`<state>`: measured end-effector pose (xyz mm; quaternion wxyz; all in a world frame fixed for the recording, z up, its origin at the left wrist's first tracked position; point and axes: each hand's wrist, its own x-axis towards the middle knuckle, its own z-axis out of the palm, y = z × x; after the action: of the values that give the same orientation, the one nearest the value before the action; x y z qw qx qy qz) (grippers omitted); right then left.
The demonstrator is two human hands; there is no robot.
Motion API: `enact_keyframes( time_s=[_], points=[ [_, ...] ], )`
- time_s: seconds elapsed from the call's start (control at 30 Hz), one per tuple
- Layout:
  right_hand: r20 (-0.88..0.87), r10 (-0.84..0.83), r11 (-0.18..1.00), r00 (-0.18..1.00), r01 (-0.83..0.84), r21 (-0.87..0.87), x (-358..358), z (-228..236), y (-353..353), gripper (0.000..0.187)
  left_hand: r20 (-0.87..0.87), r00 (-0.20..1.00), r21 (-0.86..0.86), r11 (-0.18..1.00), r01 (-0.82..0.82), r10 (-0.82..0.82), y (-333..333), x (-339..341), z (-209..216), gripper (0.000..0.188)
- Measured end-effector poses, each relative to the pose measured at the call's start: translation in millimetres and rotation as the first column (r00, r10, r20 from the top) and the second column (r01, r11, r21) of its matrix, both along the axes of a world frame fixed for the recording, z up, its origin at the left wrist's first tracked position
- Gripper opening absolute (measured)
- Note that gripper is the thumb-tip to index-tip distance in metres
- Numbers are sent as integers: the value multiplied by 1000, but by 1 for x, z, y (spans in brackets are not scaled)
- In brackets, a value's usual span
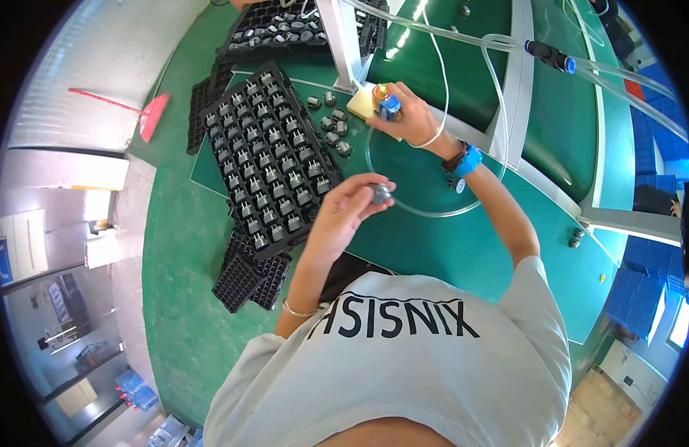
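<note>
My left hand (340, 216), held over the near edge of the green bench, grips a small grey cylindrical part (380, 195) between thumb and fingertips. Farther off, my right hand (415, 119) is closed around a blue handheld tool with an amber end (387, 103); its exact kind is unclear. Beside that tool lies a yellow sponge-like block (361, 103), partly hidden by the hand. Several loose grey parts (334, 123) rest left of the block. A black tray (266, 160) full of pronged plug-like parts stands left of both hands.
A clear tube (441, 216) loops over the green bench (434, 249) under my right arm. One loose part (456, 184) sits inside the loop, with two more (576, 238) at the right. Black trays (240, 279) are stacked lower left; a metal post (340, 45) rises behind.
</note>
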<state>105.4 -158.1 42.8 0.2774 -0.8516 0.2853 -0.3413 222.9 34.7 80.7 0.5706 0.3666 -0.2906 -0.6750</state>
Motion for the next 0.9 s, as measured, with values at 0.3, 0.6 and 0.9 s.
enact_keyframes(
  time_s=[0.3,0.6,0.9],
  points=[
    [-4,-495,869,869,495,-22,-23,-37,-127,30,-327,924,-120,961,-249,198,12,39,6,33],
    [59,-599,748,799,584,-315,-51,-40,-172,37,-323,908,-132,938,-321,266,8,34,15,34],
    [589,-273,319,761,-506,801,0,31,29,37,-165,917,-217,894,-392,362,-10,16,11,25]
  ],
)
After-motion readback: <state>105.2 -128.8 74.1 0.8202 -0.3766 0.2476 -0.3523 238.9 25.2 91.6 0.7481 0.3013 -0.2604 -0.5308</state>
